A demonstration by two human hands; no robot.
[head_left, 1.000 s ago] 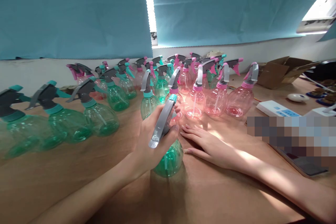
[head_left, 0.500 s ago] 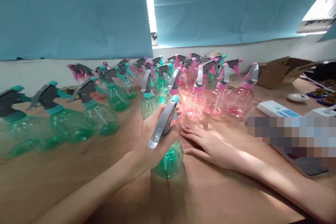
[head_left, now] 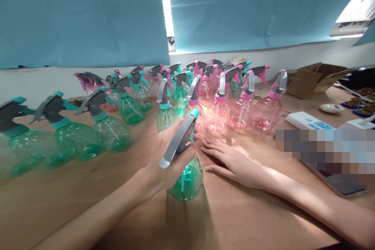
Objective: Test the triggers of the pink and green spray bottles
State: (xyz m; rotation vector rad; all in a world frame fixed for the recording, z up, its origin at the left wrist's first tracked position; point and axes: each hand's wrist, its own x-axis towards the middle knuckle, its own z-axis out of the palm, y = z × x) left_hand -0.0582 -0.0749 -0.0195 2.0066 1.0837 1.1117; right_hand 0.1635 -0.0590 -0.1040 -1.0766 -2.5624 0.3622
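Note:
My left hand is wrapped round the neck of a green spray bottle, close in front of me at the middle of the table. Its grey trigger head with a teal nozzle rises above my hand and points away from me. Palm down on the wood lies my right hand, fingers stretched out, to the right of that bottle and touching none. Just beyond my hands stand a green spray bottle and several pink spray bottles.
More green spray bottles form a row at left, with mixed pink and green ones behind. On the right are a white power strip, a cardboard box, a white computer mouse and a dark, partly blurred device. Blue blinds hang behind.
My left hand has tilted the held bottle's head slightly, its grey rear end swinging a little to the left. My right hand stays flat in place.

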